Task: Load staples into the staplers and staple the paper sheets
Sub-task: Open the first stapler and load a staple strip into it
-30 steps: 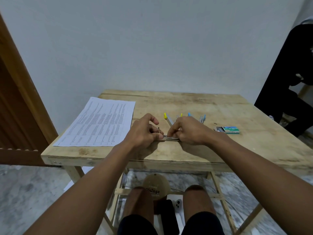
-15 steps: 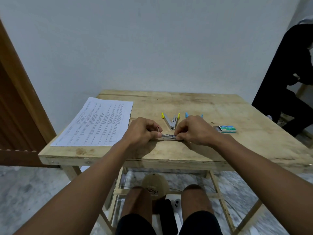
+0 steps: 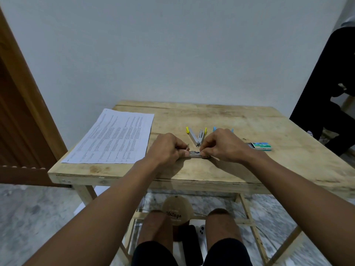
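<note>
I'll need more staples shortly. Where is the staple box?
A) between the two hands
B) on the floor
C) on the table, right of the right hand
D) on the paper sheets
C: the staple box lies on the table to the right of the right hand, apart from the paper sheets; between it and the left hand is a metal stapler that both pinch.

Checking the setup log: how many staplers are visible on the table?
3. A yellow-tipped stapler lies open beyond the hands; a blue-tipped stapler is mostly hidden behind the right hand; a metal stapler is pinched between the left hand and right hand.
</note>
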